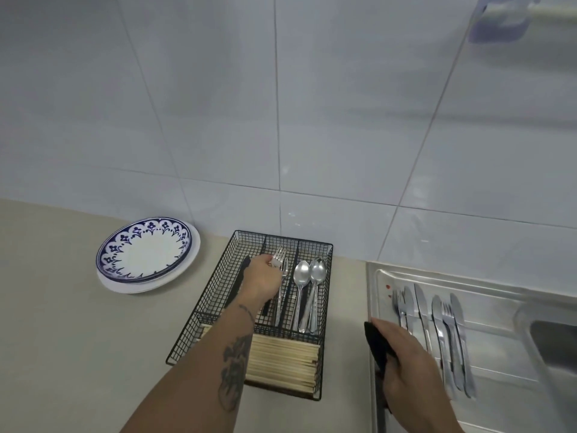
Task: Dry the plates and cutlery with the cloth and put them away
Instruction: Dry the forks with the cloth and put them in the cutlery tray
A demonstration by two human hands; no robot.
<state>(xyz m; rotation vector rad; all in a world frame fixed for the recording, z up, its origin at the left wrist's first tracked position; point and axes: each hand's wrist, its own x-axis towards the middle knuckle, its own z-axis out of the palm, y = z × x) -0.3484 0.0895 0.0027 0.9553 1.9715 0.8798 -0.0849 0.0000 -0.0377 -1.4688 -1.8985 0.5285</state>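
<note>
A black wire cutlery basket [324,267] stands on the beige counter. My left hand [263,278] reaches into its middle compartment and holds a fork [280,256] by the neck, tines pointing away. Two spoons [309,276] lie in the right compartment, a black-handled knife [239,284] in the left one. My right hand [406,360] grips a black cloth [376,342] over the steel draining board [499,310], where several knives and forks [437,326] lie side by side. A stack of plates [146,254], the top one blue-patterned, sits on the counter at left.
Wooden chopsticks [281,360] fill the basket's near compartment. A sink basin [555,342] opens at the right edge. White tiled wall rises behind the counter. A blurred blue object [499,20] hangs at the top right.
</note>
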